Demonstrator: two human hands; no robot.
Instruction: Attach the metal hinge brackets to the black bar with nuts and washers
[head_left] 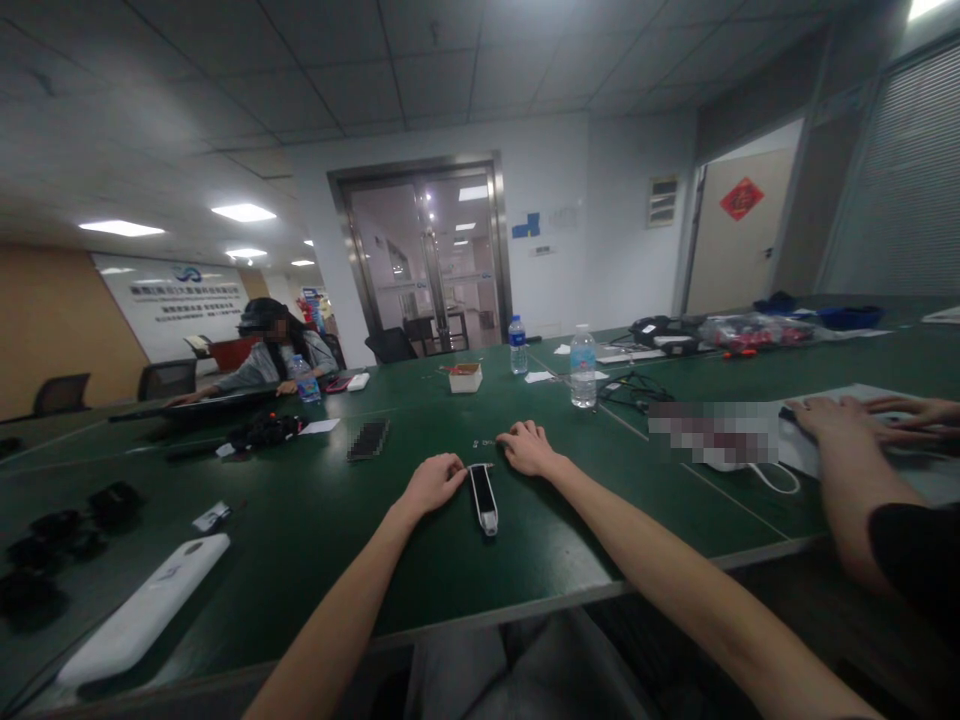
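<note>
On the green table in front of me lies a slim, long object with a pale frame, a dark middle and a silvery near end; its exact kind is unclear. My left hand rests at its far left edge, fingers loosely bent, fingertips by the frame. Whether they touch it I cannot tell. To the right, my right hand lies on the table with bent, slightly spread fingers and nothing visible in them. Several tiny pale bits lie just left of its fingertips, too small to name.
A small white box and water bottles stand farther back. A dark blurred rectangle lies left, nearer a long white case. At right, another person's hands rest by a white cable. Someone wearing a headset sits across.
</note>
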